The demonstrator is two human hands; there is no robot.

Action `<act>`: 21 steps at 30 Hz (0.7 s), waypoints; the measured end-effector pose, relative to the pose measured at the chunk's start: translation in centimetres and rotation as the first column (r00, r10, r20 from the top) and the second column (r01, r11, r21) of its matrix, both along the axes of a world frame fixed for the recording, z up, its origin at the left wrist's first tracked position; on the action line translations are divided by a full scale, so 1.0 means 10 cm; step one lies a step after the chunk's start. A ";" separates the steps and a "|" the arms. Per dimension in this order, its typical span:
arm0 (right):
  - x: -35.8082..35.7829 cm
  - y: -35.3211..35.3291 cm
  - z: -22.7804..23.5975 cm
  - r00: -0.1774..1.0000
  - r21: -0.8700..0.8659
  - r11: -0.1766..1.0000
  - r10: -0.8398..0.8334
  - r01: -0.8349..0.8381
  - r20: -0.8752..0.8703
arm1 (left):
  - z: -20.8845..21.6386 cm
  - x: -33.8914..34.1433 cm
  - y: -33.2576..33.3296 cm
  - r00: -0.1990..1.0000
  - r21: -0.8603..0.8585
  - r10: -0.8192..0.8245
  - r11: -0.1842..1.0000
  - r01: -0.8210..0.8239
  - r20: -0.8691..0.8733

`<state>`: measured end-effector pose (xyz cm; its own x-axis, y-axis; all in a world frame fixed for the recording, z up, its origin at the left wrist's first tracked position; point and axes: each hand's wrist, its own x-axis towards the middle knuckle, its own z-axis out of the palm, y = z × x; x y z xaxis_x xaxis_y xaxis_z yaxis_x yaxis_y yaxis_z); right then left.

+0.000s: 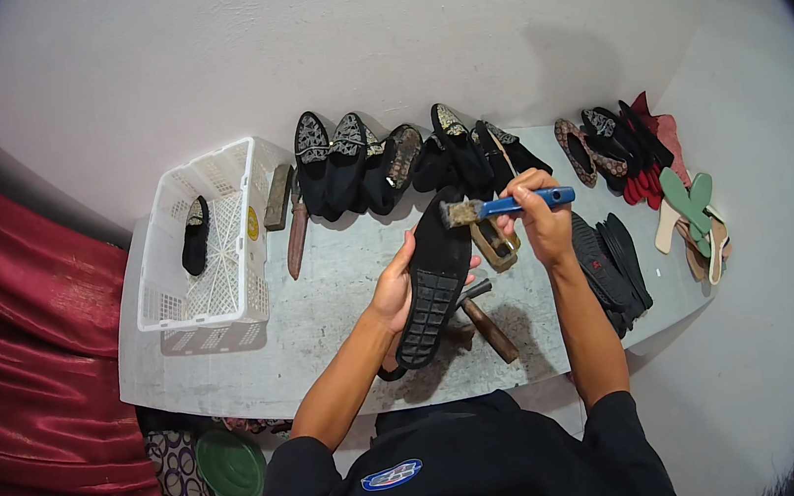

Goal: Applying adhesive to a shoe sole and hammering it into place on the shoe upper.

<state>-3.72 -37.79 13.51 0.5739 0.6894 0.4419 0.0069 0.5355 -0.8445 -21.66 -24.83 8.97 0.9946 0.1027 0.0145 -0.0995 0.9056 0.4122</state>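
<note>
My left hand [394, 290] grips a black shoe [436, 261] by its edge, its underside facing up. The near part of that underside carries a raised grid pattern; the far part is plain black. In my right hand [540, 222] is a paintbrush [525, 201] with a blue handle, fingers closed round it. Its bristles rest over the plain far part of the shoe, seemingly touching it. Under the shoe, partly hidden, a hammer [489, 329] with a wooden handle lies on the table. A worn tan tool or holder [496, 244] sits behind my right hand's fingers.
Several patterned black shoes [344, 160] line the wall side of the table [320, 347]. A white plastic basket [252, 236] with one shoe stands left, beside a knife [297, 235]. To the right are black soles [609, 266], more shoes [615, 147] and green insoles [689, 202].
</note>
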 end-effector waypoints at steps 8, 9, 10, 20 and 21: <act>0.05 -0.12 -0.01 0.995 0.098 0.990 -0.099 0.101 -0.029 | -0.05 -0.01 0.01 1.000 0.005 -0.003 1.000 0.003 0.006; 0.00 -0.11 0.01 1.000 0.081 0.997 0.003 -0.003 0.001 | -0.05 -0.01 0.01 1.000 0.007 -0.005 1.000 0.005 0.009; -0.07 -0.07 0.02 0.999 0.030 1.000 0.003 -0.004 0.038 | -0.06 -0.02 0.01 1.000 0.024 0.005 1.000 -0.005 0.002; -0.14 -0.16 0.18 0.964 0.103 0.961 -0.261 0.255 0.051 | -0.02 -0.08 0.05 0.998 -0.012 0.037 0.999 -0.036 0.056; -0.15 -0.15 0.20 0.978 0.094 0.976 -0.200 0.194 0.058 | -0.01 -0.09 0.05 0.998 -0.015 0.033 0.999 -0.033 0.056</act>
